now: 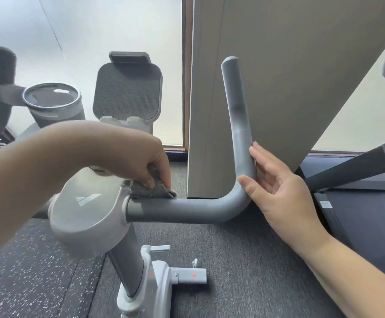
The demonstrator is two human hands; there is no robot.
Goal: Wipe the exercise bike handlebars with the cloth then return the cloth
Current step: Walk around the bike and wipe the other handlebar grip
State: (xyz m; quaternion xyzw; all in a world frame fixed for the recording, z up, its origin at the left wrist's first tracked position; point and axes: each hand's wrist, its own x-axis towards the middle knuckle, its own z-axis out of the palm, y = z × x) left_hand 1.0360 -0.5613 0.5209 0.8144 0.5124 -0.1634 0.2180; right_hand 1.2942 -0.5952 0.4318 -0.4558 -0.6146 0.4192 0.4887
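The left hand [141,157] pinched the grey cloth [149,188] against the right handlebar [187,208] beside the hub; the right hand [276,187], fingers straight, steadied its bend. So loose a pinch might have let the cloth slip off.

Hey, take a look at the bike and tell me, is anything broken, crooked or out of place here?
Nothing stands out. The handlebar looks intact, the left hand holds the grey cloth on it near the console, and the right hand rests open against the bend. The cup holder and tablet holder look undamaged.
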